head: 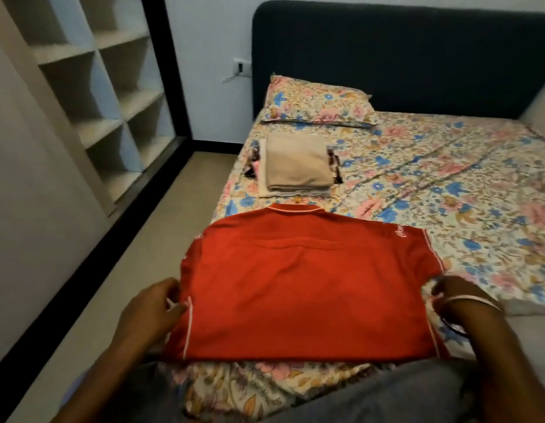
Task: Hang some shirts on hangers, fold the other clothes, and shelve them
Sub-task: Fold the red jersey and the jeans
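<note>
A red polo shirt (pixel 307 282) with white piping lies back side up on the near corner of the flowered bed (pixel 448 184), collar pointing away from me. My left hand (pixel 152 306) pinches its left edge near the sleeve. My right hand (pixel 457 293), with a thread band at the wrist, grips the right edge, fingers curled under the cloth. Beyond the shirt sits a stack of folded clothes (pixel 295 163) with a beige piece on top.
Open white shelves (pixel 112 87) line the wall at left, across a strip of beige floor (pixel 161 239). A flowered pillow (pixel 318 102) rests against the dark headboard (pixel 402 56). A wall socket (pixel 242 67) is beside the headboard.
</note>
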Demonstrator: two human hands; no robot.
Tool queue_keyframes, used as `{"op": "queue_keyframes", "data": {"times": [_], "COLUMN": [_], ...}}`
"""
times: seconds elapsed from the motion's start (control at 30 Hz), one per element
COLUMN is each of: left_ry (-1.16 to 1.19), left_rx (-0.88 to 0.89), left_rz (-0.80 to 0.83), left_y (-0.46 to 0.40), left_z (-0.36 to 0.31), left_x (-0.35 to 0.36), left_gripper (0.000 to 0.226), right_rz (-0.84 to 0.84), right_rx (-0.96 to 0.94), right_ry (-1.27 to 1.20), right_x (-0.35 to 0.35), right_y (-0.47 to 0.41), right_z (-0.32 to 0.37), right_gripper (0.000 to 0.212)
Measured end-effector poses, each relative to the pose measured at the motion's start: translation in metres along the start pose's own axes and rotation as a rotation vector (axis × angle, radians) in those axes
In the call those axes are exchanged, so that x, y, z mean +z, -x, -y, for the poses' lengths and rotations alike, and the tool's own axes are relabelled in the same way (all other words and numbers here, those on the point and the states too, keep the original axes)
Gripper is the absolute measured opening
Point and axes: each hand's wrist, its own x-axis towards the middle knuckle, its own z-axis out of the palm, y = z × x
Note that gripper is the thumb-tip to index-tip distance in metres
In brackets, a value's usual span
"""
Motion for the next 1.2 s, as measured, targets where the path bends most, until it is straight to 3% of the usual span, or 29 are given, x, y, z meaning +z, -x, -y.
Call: {"op": "queue_keyframes", "data": {"times": [0.1, 0.2, 0.3, 0.4, 0.53, 0.6, 0.67, 0.73, 0.83, 0.9, 0.97, 1.03, 1.1, 1.2], "left_ry": [0.184, 0.068, -0.134, -0.218, -0.398, -0.428, -0.272, -0.026, 0.087, -0.068, -0.157, -0.062, -0.020, -0.115], "left_rx": [0.258, 0.328, 0.310, 0.331, 0.379, 0.417, 0.380, 0.324, 0.242, 0.209, 0.207, 0.255, 0.281, 0.291], "left_rz": [-0.107, 0.053, 0.187, 0.167, 0.376, 0.455, 0.441, 0.350, 0.127, 0.012, -0.123, -0.230, -0.136, -0.017], "left_y": [-0.053, -0.112, -0.155, -0.180, -0.197, -0.203, -0.211, -0.221, -0.233, -0.230, -0.212, -0.174, -0.123, -0.052], "left_z": [-0.035, -0.063, -0.067, -0.059, -0.054, -0.048, -0.045, -0.040, -0.038, -0.046, -0.063, -0.090, -0.108, -0.099], "left_x": [0.019, 0.040, 0.055, 0.048, 0.025, 0.011, -0.008, -0.022, -0.025, -0.016, 0.006, 0.031, 0.069, 0.117], "left_gripper": [0.037, 0.059, 0.070, 0.065, 0.035, 0.032, 0.038, 0.038, 0.030, 0.030, 0.062, 0.069, 0.071, 0.072], "right_rz": [-0.099, -0.102, 0.036, 0.123, 0.266, 0.400, 0.431, 0.356, 0.152, 0.129, 0.039, -0.027, 0.046, 0.182], "right_rx": [-0.201, -0.461, -0.566, -0.569, -0.543, -0.529, -0.530, -0.552, -0.524, -0.463, -0.413, -0.428, -0.514, -0.561], "right_ry": [-0.147, -0.241, 0.030, 0.224, 0.192, 0.215, 0.158, 0.027, -0.103, -0.056, -0.021, -0.160, -0.194, 0.052], "right_x": [-0.010, -0.011, 0.005, 0.017, 0.011, 0.003, -0.009, -0.026, -0.039, -0.034, -0.021, -0.006, 0.026, 0.090], "right_y": [-0.016, -0.046, -0.088, -0.112, -0.138, -0.155, -0.168, -0.172, -0.181, -0.180, -0.165, -0.129, -0.072, -0.006], "right_z": [0.033, 0.076, 0.106, 0.118, 0.105, 0.092, 0.081, 0.080, 0.092, 0.100, 0.109, 0.119, 0.122, 0.111], "right_gripper": [0.033, 0.050, 0.066, 0.074, 0.052, 0.033, 0.019, 0.007, 0.020, 0.019, 0.074, 0.100, 0.104, 0.095]}}
